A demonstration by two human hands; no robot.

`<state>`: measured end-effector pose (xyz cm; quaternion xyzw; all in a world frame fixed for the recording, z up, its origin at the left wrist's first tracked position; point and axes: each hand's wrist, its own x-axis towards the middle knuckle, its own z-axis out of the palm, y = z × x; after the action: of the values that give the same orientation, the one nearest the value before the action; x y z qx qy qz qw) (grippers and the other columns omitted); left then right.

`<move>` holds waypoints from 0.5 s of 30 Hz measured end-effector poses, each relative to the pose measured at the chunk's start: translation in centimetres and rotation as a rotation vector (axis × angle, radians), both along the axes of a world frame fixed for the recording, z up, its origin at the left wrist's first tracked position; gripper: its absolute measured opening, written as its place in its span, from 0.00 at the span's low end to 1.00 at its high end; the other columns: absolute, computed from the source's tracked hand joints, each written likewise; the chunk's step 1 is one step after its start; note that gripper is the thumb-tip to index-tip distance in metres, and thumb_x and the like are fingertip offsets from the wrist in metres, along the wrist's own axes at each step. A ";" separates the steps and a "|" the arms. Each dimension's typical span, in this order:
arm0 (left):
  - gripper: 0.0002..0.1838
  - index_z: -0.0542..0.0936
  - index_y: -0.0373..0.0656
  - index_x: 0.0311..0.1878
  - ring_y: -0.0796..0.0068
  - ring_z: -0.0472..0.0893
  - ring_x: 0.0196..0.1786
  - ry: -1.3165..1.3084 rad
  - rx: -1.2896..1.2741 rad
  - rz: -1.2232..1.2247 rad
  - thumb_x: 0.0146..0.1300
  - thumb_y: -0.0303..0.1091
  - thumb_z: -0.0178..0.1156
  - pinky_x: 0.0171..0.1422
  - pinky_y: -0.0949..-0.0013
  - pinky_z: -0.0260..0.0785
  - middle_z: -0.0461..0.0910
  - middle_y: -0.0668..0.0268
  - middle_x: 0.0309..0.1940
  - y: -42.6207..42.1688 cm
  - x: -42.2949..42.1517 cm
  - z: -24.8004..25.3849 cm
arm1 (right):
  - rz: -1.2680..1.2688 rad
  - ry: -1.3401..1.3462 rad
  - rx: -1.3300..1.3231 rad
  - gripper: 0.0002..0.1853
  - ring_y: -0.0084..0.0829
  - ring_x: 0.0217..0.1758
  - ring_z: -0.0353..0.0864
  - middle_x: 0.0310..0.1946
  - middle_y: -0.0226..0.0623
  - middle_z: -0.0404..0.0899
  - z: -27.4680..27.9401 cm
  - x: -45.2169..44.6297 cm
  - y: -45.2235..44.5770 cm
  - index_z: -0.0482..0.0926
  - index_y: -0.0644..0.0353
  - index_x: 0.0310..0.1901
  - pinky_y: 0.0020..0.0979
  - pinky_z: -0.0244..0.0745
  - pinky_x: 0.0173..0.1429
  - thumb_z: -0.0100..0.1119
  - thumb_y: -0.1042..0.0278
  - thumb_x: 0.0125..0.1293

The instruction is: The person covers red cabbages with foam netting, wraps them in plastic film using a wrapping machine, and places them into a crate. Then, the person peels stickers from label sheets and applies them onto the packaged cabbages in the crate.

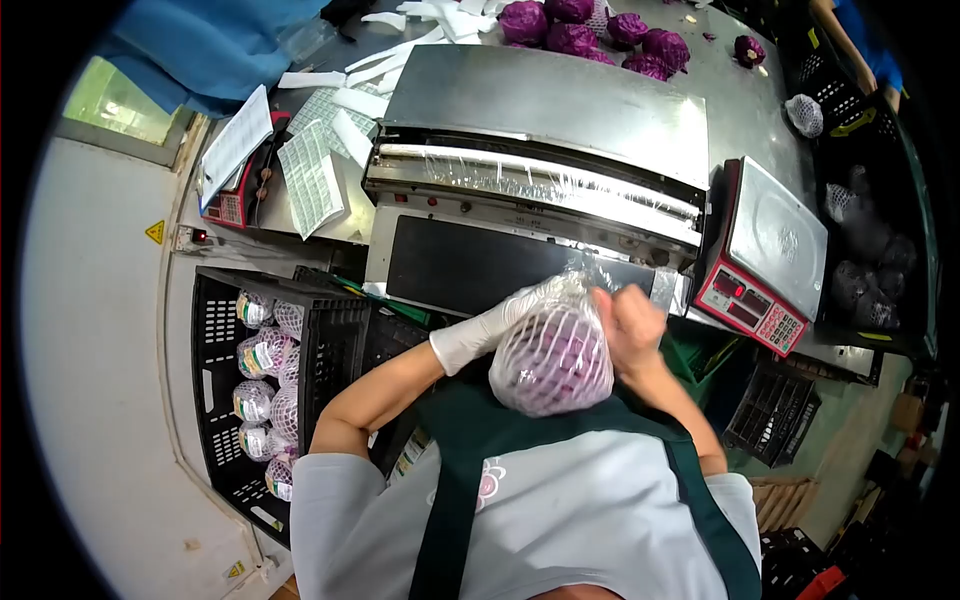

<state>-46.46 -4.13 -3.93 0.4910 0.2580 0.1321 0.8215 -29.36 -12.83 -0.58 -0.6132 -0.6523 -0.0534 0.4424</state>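
Close to my chest is a purple cabbage in a white foam net, with clear plastic film around it. My left hand, in a white glove, is closed on the cabbage's upper left side, at the gathered film. On the other side my right hand, bare and slightly blurred, is closed at the bunched end of the clear film. Just beyond my hands stands a film wrapping machine with a film roll and a black plate in front.
At left, a black crate holds several wrapped, labelled cabbages. A scale stands at right beside a dark crate of netted cabbages. Bare purple cabbages, foam nets and papers lie behind. Another person's arm reaches in at top right.
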 end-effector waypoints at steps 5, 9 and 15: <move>0.20 0.69 0.38 0.61 0.76 0.75 0.53 -0.072 -0.250 -0.398 0.69 0.37 0.48 0.59 0.72 0.68 0.75 0.63 0.52 0.0 0.1 5.5 | 0.469 0.228 0.251 0.13 0.22 0.13 0.64 0.12 0.33 0.67 10.2 4.0 4.6 0.67 0.64 0.19 0.21 0.56 0.15 0.64 0.74 0.48; 0.18 0.71 0.38 0.57 0.77 0.76 0.50 -0.119 -0.352 -0.322 0.68 0.36 0.48 0.56 0.71 0.69 0.76 0.63 0.49 -0.1 2.2 5.1 | 0.976 0.295 0.139 0.16 0.21 0.13 0.62 0.13 0.28 0.66 12.5 -1.2 9.0 0.70 0.58 0.17 0.23 0.52 0.15 0.72 0.70 0.45; 0.15 0.74 0.40 0.51 0.77 0.77 0.46 -0.121 -0.568 0.190 0.66 0.35 0.47 0.51 0.70 0.70 0.78 0.64 0.44 -2.3 3.8 2.2 | 1.601 0.158 -0.577 0.15 0.31 0.14 0.67 0.16 0.32 0.71 9.9 -6.9 7.3 0.69 0.59 0.19 0.31 0.61 0.21 0.67 0.67 0.51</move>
<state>-42.69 -6.48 -1.68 0.2065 0.2798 0.1599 0.9239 -36.30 -5.53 9.28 -0.0580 -0.8444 0.4862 0.2176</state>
